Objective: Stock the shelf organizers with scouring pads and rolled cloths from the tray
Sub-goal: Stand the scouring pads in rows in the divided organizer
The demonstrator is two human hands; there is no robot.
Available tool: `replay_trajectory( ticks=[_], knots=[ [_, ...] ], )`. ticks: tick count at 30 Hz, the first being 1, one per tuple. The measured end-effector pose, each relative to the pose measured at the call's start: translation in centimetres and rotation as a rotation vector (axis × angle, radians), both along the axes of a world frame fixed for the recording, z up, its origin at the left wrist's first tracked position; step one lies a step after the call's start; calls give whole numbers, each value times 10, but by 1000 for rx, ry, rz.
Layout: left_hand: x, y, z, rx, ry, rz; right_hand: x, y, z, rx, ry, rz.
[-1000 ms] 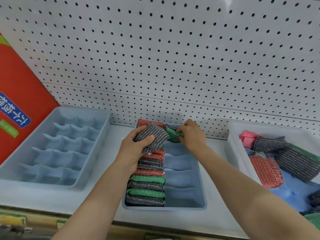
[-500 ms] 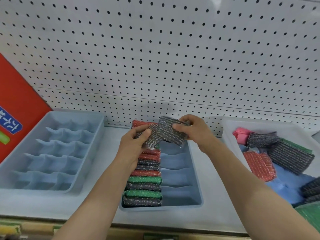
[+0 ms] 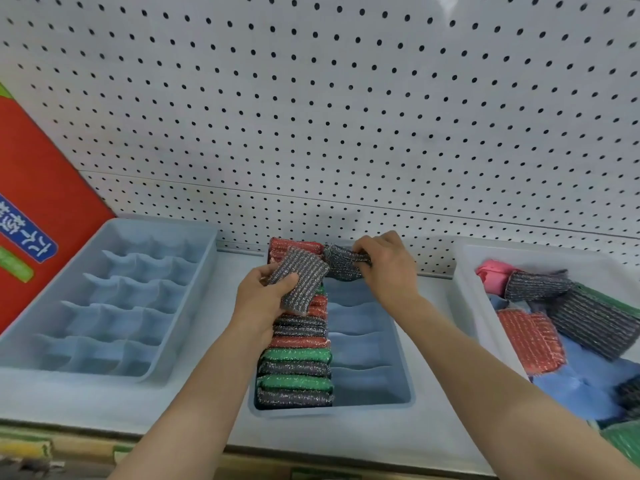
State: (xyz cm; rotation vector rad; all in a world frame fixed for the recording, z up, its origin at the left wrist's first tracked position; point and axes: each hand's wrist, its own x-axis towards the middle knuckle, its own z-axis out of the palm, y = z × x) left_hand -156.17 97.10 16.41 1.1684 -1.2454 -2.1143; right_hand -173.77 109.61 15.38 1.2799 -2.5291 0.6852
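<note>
A blue shelf organizer (image 3: 403, 386) stands in the middle of the shelf. Its left column is packed with red, green and grey scouring pads (image 3: 296, 370); its right column of slots is bare. My left hand (image 3: 261, 301) holds a grey striped scouring pad (image 3: 299, 278) above the left column. My right hand (image 3: 388, 268) pinches a second grey scouring pad (image 3: 341, 265) at the far end of the right column. A white tray (image 3: 465, 299) at the right holds more pads and blue and pink cloths.
A second blue organizer (image 3: 194, 313) with bare slots stands at the left. A red box (image 3: 38, 188) leans against the pegboard wall (image 3: 346, 116) behind it. The shelf's front edge (image 3: 194, 448) runs along the bottom.
My right hand has lowered its grey pad from in front of the left hand's pad down toward the far right slot. My left hand has stayed nearly in place with its pad.
</note>
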Motion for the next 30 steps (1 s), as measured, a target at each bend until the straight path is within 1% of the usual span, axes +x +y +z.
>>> replay_trajectory(
  ticks=[4, 5, 8, 9, 11, 13, 14, 16, 19, 20, 21, 23, 24, 25, 26, 28, 29, 30],
  knots=[
    [1, 1, -4, -11, -6, -19, -2, -11, -20, 133, 52, 42],
    [1, 0, -4, -12, -5, -22, -1, -13, -20, 127, 30, 45],
    [4, -3, -5, -23, -8, -34, -2, -20, -7, -33, -148, 19],
    [5, -3, -6, -28, -10, -33, -2, -22, -3, -54, -184, -4],
    [6, -5, -7, -26, -9, -28, -4, -23, -3, 37, -204, -5],
    [7, -6, -7, -14, -5, -30, -4, -24, -11, 159, -151, 19],
    [7, -6, -8, -7, -2, -33, -2, -25, -15, 182, -102, 23],
    [9, -7, -9, -1, 6, -41, -2, -28, -18, 133, -19, -9],
    [11, -7, -9, -7, 25, -34, 1, -31, -16, 48, -14, -65],
    [11, -8, -9, -7, 29, -32, 2, -31, -18, 77, -4, -74],
    [11, -8, -9, -7, 34, -37, 2, -30, -22, 153, 13, -83],
    [10, -8, -9, -18, 42, -57, -1, -29, -25, 364, 35, -69],
    [9, -7, -8, -25, 44, -65, -2, -28, -22, 412, 10, -51],
    [9, -7, -8, -32, 42, -73, -3, -28, -15, 419, -41, -53],
    [9, -7, -7, -41, 31, -81, -3, -27, -6, 361, -114, -64],
    [7, -7, -5, -87, -3, -106, 3, -24, 16, 104, -302, -59],
    [5, -8, -3, -114, -18, -120, 7, -22, 27, 4, -439, -12],
    [2, -9, 0, -135, -26, -135, 13, -21, 37, -34, -605, 62]
  ],
)
